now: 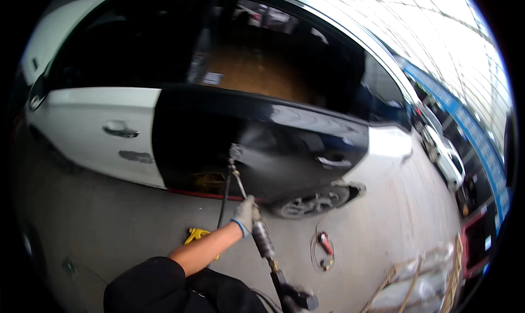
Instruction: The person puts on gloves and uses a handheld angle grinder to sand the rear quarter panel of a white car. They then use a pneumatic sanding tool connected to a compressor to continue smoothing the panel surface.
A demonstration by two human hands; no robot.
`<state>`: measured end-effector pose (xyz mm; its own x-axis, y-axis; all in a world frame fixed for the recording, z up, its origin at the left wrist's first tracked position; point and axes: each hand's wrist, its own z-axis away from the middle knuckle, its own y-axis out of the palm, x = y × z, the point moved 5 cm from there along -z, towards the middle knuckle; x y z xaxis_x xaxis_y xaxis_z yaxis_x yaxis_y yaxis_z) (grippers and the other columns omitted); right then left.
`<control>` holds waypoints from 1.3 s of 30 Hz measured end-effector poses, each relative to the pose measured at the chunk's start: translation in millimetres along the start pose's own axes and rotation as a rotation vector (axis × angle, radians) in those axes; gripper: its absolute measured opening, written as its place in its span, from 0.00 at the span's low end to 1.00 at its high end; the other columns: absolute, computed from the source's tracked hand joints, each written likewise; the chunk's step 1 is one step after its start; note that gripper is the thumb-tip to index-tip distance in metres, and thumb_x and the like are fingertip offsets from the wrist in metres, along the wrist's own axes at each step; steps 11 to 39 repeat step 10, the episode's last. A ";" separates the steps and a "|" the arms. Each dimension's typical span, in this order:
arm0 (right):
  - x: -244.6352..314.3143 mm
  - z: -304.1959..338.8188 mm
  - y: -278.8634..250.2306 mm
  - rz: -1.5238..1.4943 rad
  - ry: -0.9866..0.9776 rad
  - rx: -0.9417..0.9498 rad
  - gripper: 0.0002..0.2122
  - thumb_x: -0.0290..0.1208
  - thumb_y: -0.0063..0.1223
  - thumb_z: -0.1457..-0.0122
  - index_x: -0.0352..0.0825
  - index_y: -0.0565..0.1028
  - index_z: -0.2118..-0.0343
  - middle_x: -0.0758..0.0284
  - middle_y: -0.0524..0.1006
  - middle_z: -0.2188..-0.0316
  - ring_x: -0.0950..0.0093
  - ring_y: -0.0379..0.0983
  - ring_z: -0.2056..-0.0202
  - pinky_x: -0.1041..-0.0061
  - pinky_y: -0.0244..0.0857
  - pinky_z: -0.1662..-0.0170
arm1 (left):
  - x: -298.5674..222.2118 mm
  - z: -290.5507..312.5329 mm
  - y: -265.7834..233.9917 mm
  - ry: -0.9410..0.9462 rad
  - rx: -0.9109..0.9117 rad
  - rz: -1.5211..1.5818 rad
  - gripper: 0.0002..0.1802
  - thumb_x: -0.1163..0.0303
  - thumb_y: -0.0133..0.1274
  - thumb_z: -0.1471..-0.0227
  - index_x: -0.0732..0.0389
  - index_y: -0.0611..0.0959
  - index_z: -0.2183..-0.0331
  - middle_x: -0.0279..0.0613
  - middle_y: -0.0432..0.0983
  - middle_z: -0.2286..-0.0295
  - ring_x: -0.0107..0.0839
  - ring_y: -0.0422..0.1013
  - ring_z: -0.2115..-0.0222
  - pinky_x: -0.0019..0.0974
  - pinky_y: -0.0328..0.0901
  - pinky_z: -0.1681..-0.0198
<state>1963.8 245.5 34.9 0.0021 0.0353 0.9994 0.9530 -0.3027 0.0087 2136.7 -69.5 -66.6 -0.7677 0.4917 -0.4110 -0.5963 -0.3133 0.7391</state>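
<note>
A slide-hammer dent puller (263, 241) reaches up from the lower edge to the black rear door (298, 157) of a white car. Its tip (235, 152) meets the door beside a crease in the panel. My left hand (246, 214), in a pale glove with a blue cuff, is closed around the tool between its thin rod and the ribbed metal weight. At the tool's black handle end (281, 284) is my right hand (302, 294), blurred and partly hidden, seemingly wrapped around the grip. A dark cable (225, 201) hangs from near the tip.
The white front door (120, 132) has a grey scuffed patch. Below the rear wheel (314, 202), a red hand-held tool (325, 243) with a cord lies on the floor. A yellow object (196, 235) is beside my left forearm. Wrapped panels (415, 280) stand at lower right.
</note>
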 end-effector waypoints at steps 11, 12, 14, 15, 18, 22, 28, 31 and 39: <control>-14.4 -31.6 -80.2 -0.489 -0.095 0.074 0.18 0.25 0.63 0.49 0.33 0.70 0.55 0.60 0.74 0.55 0.56 0.67 0.45 0.47 0.55 0.39 | -51.0 67.7 59.8 0.193 0.317 -0.206 0.23 0.48 0.50 0.41 0.53 0.69 0.80 0.28 0.55 0.90 0.24 0.54 0.91 0.38 0.66 0.78; -14.4 -31.6 -80.2 -0.489 -0.095 0.074 0.18 0.25 0.63 0.49 0.33 0.70 0.55 0.60 0.74 0.55 0.56 0.67 0.45 0.47 0.55 0.39 | -51.0 67.7 59.8 0.193 0.317 -0.206 0.23 0.48 0.50 0.41 0.53 0.69 0.80 0.28 0.55 0.90 0.24 0.54 0.91 0.38 0.66 0.78; -14.4 -31.6 -80.2 -0.489 -0.095 0.074 0.18 0.25 0.63 0.49 0.33 0.70 0.55 0.60 0.74 0.55 0.56 0.67 0.45 0.47 0.55 0.39 | -51.0 67.7 59.8 0.193 0.317 -0.206 0.23 0.48 0.50 0.41 0.53 0.69 0.80 0.28 0.55 0.90 0.24 0.54 0.91 0.38 0.66 0.78; -14.4 -31.6 -80.2 -0.489 -0.095 0.074 0.18 0.25 0.63 0.49 0.33 0.70 0.55 0.60 0.74 0.55 0.56 0.67 0.45 0.47 0.55 0.39 | -51.0 67.7 59.8 0.193 0.317 -0.206 0.23 0.48 0.50 0.41 0.53 0.69 0.80 0.28 0.55 0.90 0.24 0.54 0.91 0.38 0.66 0.78; -14.4 -31.6 -80.2 -0.489 -0.095 0.074 0.18 0.25 0.63 0.49 0.33 0.70 0.55 0.60 0.74 0.55 0.56 0.67 0.45 0.47 0.55 0.39 | -51.0 67.7 59.8 0.193 0.317 -0.206 0.23 0.48 0.50 0.41 0.53 0.69 0.80 0.28 0.55 0.90 0.24 0.54 0.91 0.38 0.66 0.78; -14.4 -31.6 -80.2 -0.489 -0.095 0.074 0.18 0.25 0.63 0.49 0.33 0.70 0.55 0.60 0.74 0.55 0.56 0.67 0.45 0.47 0.55 0.39 | -51.0 67.7 59.8 0.193 0.317 -0.206 0.23 0.48 0.50 0.41 0.53 0.69 0.80 0.28 0.55 0.90 0.24 0.54 0.91 0.38 0.66 0.78; -14.4 -31.6 -80.2 -0.489 -0.095 0.074 0.18 0.25 0.63 0.49 0.33 0.70 0.55 0.60 0.74 0.55 0.56 0.67 0.45 0.47 0.55 0.39 | -51.0 67.7 59.8 0.193 0.317 -0.206 0.23 0.48 0.50 0.41 0.53 0.69 0.80 0.28 0.55 0.90 0.24 0.54 0.91 0.38 0.66 0.78; -14.4 -31.6 -80.2 -0.489 -0.095 0.074 0.18 0.25 0.63 0.49 0.33 0.70 0.55 0.60 0.74 0.55 0.56 0.67 0.45 0.47 0.55 0.39 | -51.0 67.7 59.8 0.193 0.317 -0.206 0.23 0.48 0.50 0.41 0.53 0.69 0.80 0.28 0.55 0.90 0.24 0.54 0.91 0.38 0.66 0.78; -14.4 -31.6 -80.2 -0.489 -0.095 0.074 0.18 0.25 0.63 0.49 0.33 0.70 0.55 0.60 0.74 0.55 0.56 0.67 0.45 0.47 0.55 0.39 | -51.0 67.7 59.8 0.193 0.317 -0.206 0.23 0.48 0.50 0.41 0.53 0.69 0.80 0.28 0.55 0.90 0.24 0.54 0.91 0.38 0.66 0.78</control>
